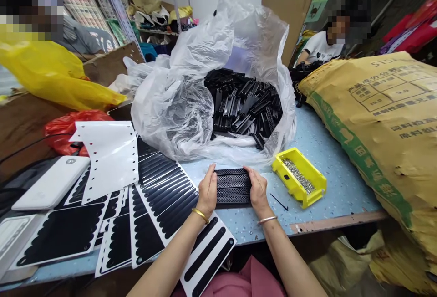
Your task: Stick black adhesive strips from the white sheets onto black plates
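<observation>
Several black perforated plastic strips lie side by side in a block on the blue table, with their long sides running left to right. My left hand presses against the left ends of the strips, fingers together. On the right ends, my right hand grips in the same way, so the block is held between both hands. Just behind stands a big clear plastic bag, its mouth open, full of loose black strips. Sheets of black adhesive strips fan out beside my left hand.
A yellow bin of small metal parts sits right of my hands, near a thin black stick. A large yellow sack leans at the right. White paper and a white box lie left. Two people sit beyond the table.
</observation>
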Demonstrator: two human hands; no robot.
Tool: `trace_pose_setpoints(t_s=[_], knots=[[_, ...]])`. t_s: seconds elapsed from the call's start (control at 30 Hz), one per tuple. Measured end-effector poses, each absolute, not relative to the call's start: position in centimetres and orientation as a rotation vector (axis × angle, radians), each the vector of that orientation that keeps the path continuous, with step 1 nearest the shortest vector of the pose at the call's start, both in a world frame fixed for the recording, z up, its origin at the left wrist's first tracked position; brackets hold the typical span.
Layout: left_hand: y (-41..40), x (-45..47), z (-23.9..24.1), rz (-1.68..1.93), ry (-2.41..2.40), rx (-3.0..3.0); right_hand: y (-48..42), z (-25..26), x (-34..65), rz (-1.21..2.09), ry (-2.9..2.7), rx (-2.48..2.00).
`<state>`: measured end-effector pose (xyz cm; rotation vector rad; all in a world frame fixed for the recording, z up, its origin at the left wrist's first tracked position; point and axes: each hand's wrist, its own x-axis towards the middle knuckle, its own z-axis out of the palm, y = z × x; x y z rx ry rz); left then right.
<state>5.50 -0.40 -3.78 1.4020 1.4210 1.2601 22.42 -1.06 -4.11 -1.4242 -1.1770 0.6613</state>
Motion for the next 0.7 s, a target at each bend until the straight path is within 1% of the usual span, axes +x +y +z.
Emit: trace_pose_setpoints(t_s=[0.23, 0.5, 0.7], knots=[[-0.2, 5.1, -3.5, 1.320, 1.420, 1.333, -1.2, -4.7, 23.2, 0.769, -0.967, -1.385], [-0.1, 5.6, -3.5, 1.317, 1.421, 1.337, -2.4, -4.4, 22.0, 0.780, -0.991, -1.374], [-0.1, 5.5, -3.3, 1.289, 1.470, 1.429, -1.5, -4.1, 22.6, 0.702, -1.081, -1.464]])
